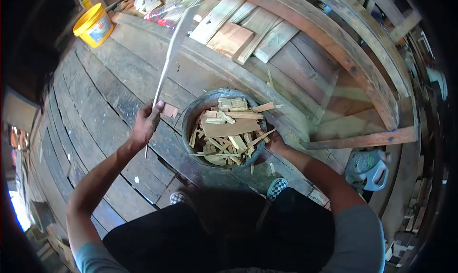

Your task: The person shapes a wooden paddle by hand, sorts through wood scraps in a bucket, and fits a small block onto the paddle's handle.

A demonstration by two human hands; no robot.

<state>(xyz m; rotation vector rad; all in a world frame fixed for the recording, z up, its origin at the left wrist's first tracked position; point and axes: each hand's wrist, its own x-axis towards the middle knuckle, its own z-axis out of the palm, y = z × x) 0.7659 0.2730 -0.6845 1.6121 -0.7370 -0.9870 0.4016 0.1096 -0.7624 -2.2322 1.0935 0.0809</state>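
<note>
My left hand [149, 122] is closed around a long, thin pale strip [167, 63] that rises away from me and widens near its blurred top end. A small reddish wood piece [170, 111] juts out beside the thumb. Between my hands a dark round tub [187, 112] stands on the floor, heaped with broken wood scraps [229, 126] and splintered sticks. Several pieces stick out over its right side. At that side my right hand [275, 143] is closed on the rim, its fingertips partly hidden by the rim and the wood.
Worn floorboards [102, 89] surround the tub, with gaps between planks. A yellow bucket [93, 27] stands at the far left. Beyond a low beam lie wood offcuts [229, 37]. A wooden frame [358, 139] and a grey jug [367, 170] are on the right. My checkered shoes [276, 188] are near the tub.
</note>
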